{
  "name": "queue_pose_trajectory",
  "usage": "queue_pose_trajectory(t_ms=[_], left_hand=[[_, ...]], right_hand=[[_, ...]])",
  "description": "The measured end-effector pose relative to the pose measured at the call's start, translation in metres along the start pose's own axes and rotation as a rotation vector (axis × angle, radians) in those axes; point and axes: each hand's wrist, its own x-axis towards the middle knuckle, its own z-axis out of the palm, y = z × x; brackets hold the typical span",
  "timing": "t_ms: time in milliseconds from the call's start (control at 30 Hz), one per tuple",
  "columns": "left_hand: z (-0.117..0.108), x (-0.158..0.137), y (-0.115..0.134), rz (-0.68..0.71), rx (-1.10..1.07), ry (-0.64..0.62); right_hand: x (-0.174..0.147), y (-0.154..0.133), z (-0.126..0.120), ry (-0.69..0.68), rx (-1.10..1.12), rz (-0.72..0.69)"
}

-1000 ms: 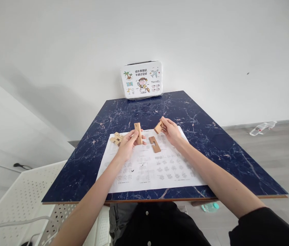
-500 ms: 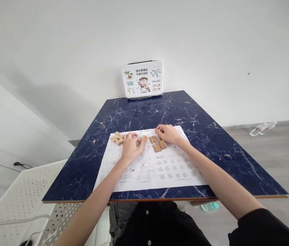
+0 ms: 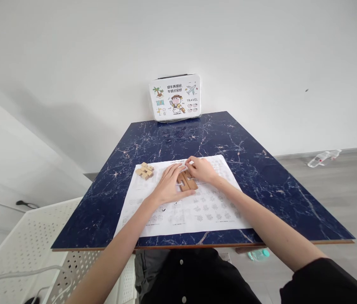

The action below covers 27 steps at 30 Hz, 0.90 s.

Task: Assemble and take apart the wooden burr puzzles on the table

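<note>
Notched flat wooden puzzle pieces [image 3: 188,184] lie side by side on a printed white sheet [image 3: 162,219], their long edges close together. My left hand [image 3: 168,185] curves round them from the left, thumb along the near end and fingers at the far end. From the right, my right hand [image 3: 201,169] has its fingers curled in on the far end of the right-hand piece, thumb and forefinger bent together. The fingers hide part of the pieces. Left of my left hand, several smaller wooden blocks [image 3: 144,171] sit in a cluster on the sheet.
The sheet lies on a dark blue marbled table [image 3: 178,141]. A white printed case [image 3: 176,98] leans on the wall at the back. Plastic bottles lie on the floor, one at right [image 3: 319,159]. A white perforated cabinet [image 3: 17,249] stands at left.
My left hand has moved right, from holding a small wooden piece to spanning the notched pieces. My right hand has shifted slightly left. The pieces now lie further left and closer together.
</note>
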Motion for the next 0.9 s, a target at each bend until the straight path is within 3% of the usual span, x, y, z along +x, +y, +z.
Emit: queue_pose_trajectory(t_ms=[200, 533, 900], left_hand=[[-0.001, 0.0, -0.001, 0.001, 0.053, -0.023], [0.0, 0.001, -0.009, 0.016, 0.271, 0.108], [0.003, -0.001, -0.02, -0.17, 0.388, 0.265]], right_hand=[[-0.002, -0.007, -0.002, -0.028, 0.086, -0.026], [-0.007, -0.015, 0.013, -0.011, 0.203, -0.099], [-0.012, -0.023, 0.02, -0.031, 0.199, -0.203]])
